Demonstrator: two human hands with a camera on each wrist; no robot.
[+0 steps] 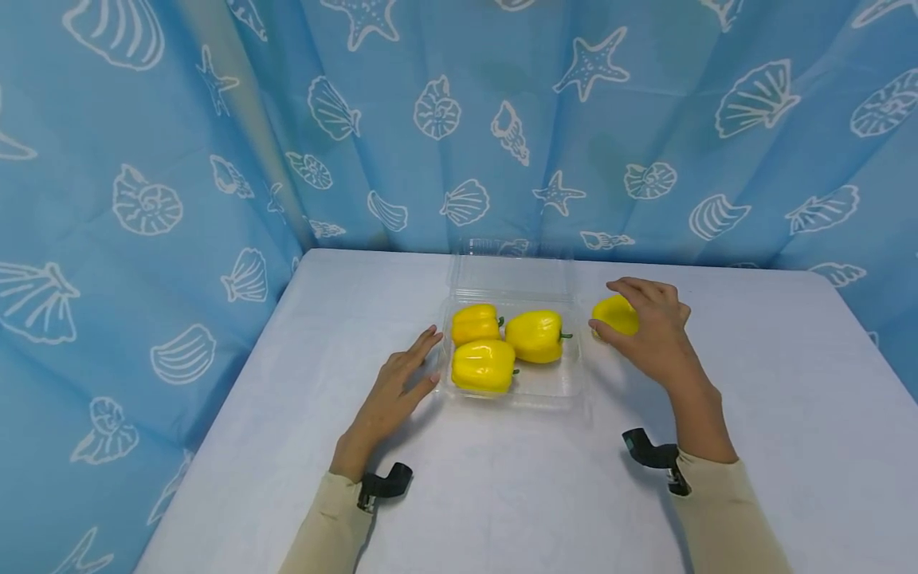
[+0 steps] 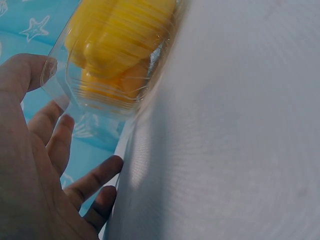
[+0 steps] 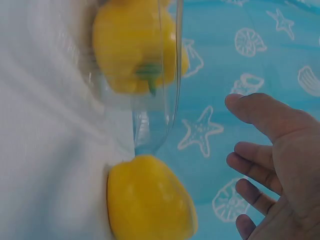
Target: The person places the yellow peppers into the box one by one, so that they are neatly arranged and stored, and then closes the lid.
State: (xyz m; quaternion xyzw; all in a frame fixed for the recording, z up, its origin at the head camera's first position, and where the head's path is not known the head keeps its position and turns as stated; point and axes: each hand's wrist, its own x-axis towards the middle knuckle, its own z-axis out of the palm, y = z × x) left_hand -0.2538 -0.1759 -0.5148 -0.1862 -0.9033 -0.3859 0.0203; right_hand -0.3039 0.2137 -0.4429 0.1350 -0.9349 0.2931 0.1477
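Across white tabletop (image 1: 516, 494), left hand (image 1: 394, 391) and right hand (image 1: 654, 331) had unclenched fingers; pepper (image 1: 615, 315) outside the box (image 1: 548, 383), three o'clock, wanted gentle cupping.

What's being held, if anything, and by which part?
Nothing visibly gripped: left hand just at the container's rim, right hand apart from the lone pepper.

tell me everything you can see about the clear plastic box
The clear box looks like thin plastic with ribbed walls. It sits upright on the white table, its lid open on the side toward the blue curtain. Three yellow peppers lie inside, leaving the near right corner bare. The left hand is at its left edge, the thumb seemingly touching it.
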